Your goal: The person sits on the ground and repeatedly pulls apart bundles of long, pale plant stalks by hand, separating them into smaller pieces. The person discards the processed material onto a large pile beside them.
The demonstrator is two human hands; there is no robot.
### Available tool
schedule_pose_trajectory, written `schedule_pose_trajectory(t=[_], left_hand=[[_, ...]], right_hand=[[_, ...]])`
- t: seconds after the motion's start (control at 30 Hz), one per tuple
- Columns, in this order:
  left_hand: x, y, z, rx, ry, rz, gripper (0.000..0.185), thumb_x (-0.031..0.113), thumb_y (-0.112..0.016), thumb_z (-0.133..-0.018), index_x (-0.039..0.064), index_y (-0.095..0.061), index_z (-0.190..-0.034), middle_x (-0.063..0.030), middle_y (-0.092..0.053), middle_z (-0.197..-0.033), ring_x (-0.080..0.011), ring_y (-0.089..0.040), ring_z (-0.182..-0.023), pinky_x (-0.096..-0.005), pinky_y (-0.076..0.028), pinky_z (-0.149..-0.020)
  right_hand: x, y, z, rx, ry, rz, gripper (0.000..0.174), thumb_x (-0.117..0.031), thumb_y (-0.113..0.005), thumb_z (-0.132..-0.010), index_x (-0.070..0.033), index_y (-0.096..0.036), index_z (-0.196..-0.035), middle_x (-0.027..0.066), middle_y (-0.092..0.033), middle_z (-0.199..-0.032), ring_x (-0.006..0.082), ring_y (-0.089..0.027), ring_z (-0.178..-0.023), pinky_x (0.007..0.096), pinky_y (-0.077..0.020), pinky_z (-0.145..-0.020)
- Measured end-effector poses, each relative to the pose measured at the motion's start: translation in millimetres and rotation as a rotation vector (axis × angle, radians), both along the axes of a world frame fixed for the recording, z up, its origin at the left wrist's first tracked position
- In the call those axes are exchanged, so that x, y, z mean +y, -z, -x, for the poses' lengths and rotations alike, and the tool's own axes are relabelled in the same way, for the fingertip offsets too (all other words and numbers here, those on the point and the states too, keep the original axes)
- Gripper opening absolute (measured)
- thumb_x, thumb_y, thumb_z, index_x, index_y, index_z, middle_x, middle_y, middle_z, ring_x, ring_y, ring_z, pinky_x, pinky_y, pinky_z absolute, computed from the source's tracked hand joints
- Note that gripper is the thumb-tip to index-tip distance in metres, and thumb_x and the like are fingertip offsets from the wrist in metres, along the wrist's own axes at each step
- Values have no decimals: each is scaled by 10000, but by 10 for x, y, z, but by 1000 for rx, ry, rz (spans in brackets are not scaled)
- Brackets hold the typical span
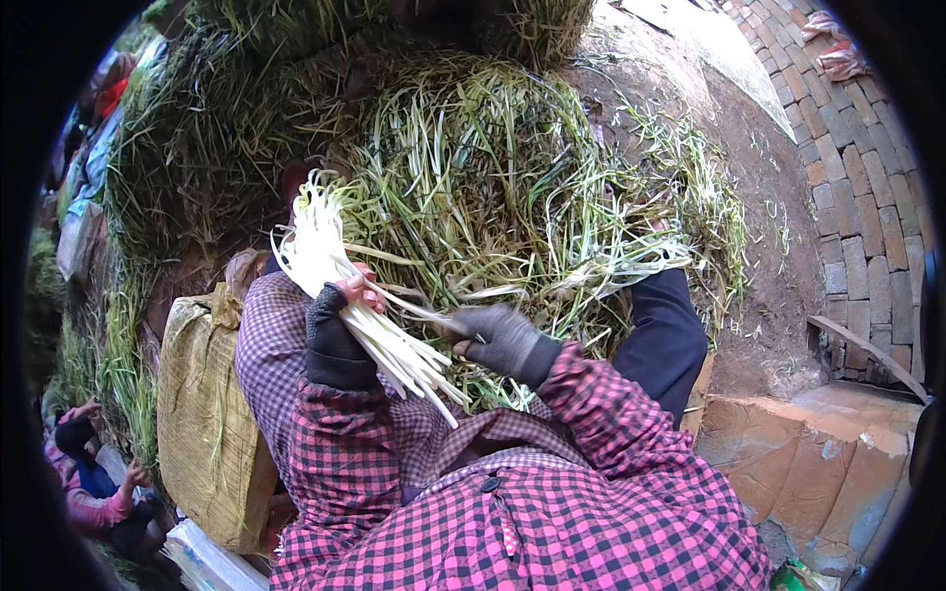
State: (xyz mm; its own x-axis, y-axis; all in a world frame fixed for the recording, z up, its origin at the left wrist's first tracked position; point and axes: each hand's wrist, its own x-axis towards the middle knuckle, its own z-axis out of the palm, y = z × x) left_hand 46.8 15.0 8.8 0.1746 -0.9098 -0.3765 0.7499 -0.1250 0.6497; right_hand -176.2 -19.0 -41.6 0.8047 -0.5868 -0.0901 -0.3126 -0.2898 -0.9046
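Note:
My left hand (pixel 351 295), in a black glove with bare fingertips, is closed around a bundle of long pale leafy stalks (pixel 403 347). The bundle slants across my lap, its curled yellowish leaf ends at upper left and its white ends pointing down to the right. To the right of it, my right hand (pixel 506 340) wears a grey glove and is blurred. Its fingers pinch a thin pale strand (pixel 414 310) that runs across to the bundle. Beyond both hands spreads a heap of green and yellowish leaves and stalks (pixel 488 162).
A yellow wrapped block (pixel 207 414) stands by my left leg. More greens (pixel 192 140) are piled at upper left. Another person (pixel 96 480) sits at far left. On the right are an orange-brown ledge (pixel 798 451), a curved strip (pixel 872 354) and brick paving (pixel 865 199).

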Motion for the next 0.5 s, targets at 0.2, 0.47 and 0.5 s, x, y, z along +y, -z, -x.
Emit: schedule_pose_trajectory(t=[0.2, 0.47, 0.5], left_hand=[[-74, -4, 67, -147, -129, -24, 506, 4, -559, -696, -16, -392, -1173, -123, -557, -895, -211, -589, -770, -239, -502, -490], [-66, -15, 257, -254, 162, -142, 348, 67, -586, -664, -40, -501, -984, -93, -565, -743, -179, -555, -601, -271, -481, -556], [-81, -36, 173, -256, 75, -154, 360, 47, -574, -680, -37, -482, -1018, -90, -556, -764, -175, -544, -619, -268, -471, -578]], right_hand=[[-198, -248, 266, -131, 820, -388, 177, -226, -492, -864, -85, -582, -809, 25, -538, -654, 75, -445, -452, 216, -410, -385], [-28, 46, -282, -12, 144, -113, 292, -234, -614, -746, -97, -559, -998, 154, -599, -876, 271, -589, -828, 335, -458, -720], [-291, 175, -233, -2, 120, -15, 273, -244, -619, -742, -97, -572, -966, 156, -606, -869, 267, -594, -828, 339, -459, -717]])
